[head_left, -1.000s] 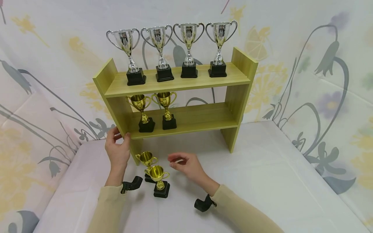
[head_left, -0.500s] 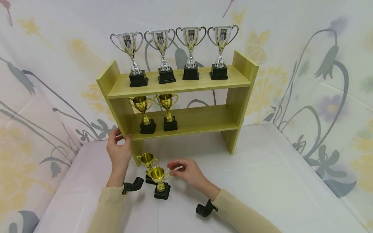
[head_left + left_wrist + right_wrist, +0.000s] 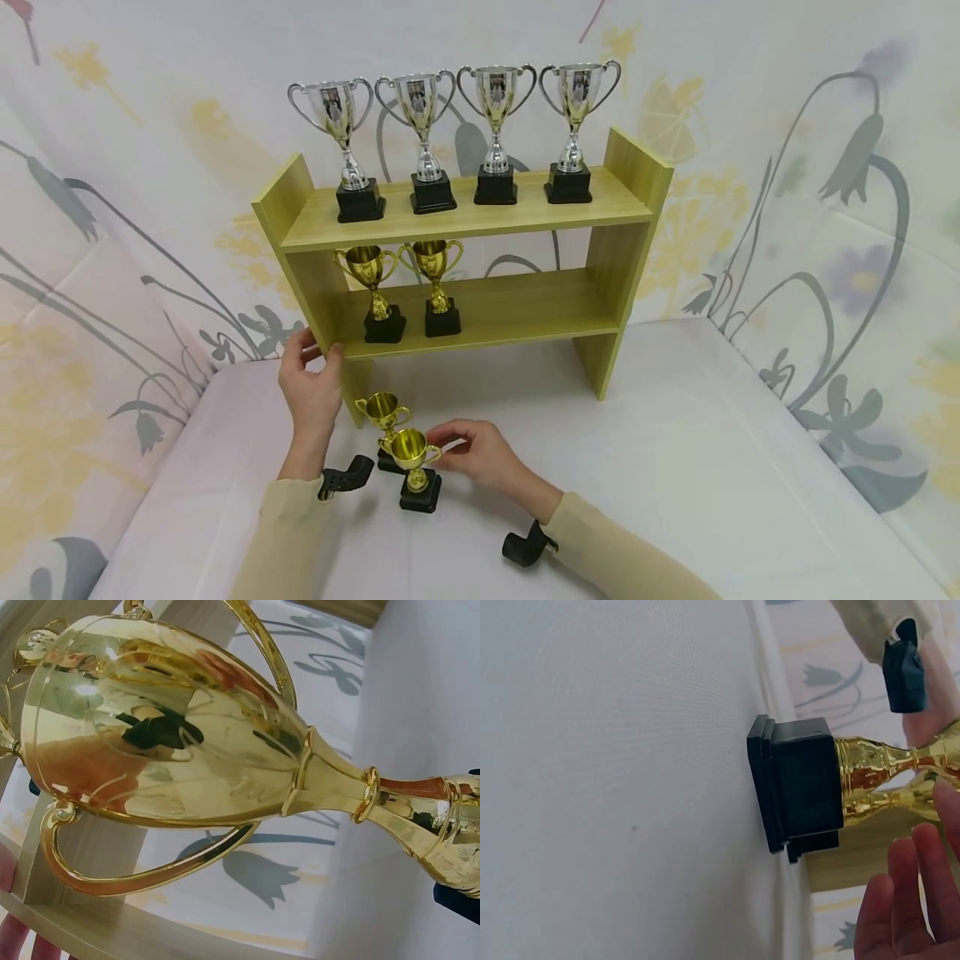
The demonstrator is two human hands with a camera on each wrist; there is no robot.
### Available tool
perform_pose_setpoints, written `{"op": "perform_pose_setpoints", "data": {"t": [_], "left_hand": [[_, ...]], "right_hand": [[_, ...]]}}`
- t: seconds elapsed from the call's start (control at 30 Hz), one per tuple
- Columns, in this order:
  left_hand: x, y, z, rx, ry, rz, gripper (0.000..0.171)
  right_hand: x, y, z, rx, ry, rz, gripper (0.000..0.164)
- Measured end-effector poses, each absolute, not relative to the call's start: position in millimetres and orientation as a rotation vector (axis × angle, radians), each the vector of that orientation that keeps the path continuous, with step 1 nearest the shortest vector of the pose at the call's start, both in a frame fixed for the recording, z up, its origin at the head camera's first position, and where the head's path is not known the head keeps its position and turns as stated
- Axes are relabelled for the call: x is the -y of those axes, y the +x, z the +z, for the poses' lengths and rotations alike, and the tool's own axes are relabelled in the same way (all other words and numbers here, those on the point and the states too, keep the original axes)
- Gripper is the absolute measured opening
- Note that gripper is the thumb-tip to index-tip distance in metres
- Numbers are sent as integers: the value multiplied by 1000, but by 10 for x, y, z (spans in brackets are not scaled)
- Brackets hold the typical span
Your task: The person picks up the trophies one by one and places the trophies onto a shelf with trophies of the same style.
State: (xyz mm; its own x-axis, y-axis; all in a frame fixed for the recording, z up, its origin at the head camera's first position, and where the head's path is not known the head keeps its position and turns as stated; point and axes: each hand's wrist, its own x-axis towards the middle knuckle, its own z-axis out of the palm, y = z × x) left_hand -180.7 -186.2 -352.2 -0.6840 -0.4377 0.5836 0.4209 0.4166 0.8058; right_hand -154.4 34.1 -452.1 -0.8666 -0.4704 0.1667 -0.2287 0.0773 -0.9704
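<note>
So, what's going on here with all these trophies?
A person's left hand grips a wooden shelf at its left end. The right hand is at the front gold trophy on the white table; whether it grips it, I can't tell. Another gold trophy stands just behind. Two gold trophies stand on the lower board, four silver ones on top.

1. Shelf [image 3: 525, 310]: yellowish tan, wood-grained.
2. Silver cups [image 3: 497, 87], atop the shelf: black bases [image 3: 495, 187].
3. Gold cups [image 3: 411, 448], within and before the shelf: black bases.
4. Backdrop [image 3: 750, 92], behind the shelf: whitish, grey-and-yellow floral print.
5. Sleeves [image 3: 279, 533], before the shelf: beige.
</note>
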Motion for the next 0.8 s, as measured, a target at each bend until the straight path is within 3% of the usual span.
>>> {"op": "perform_pose_setpoints", "data": {"t": [0.8], "left_hand": [[1836,-1816,-3535,1871,29,-1364,29]], "right_hand": [[-192,-1504,-4569,-2149,-737,-1825,29]]}}
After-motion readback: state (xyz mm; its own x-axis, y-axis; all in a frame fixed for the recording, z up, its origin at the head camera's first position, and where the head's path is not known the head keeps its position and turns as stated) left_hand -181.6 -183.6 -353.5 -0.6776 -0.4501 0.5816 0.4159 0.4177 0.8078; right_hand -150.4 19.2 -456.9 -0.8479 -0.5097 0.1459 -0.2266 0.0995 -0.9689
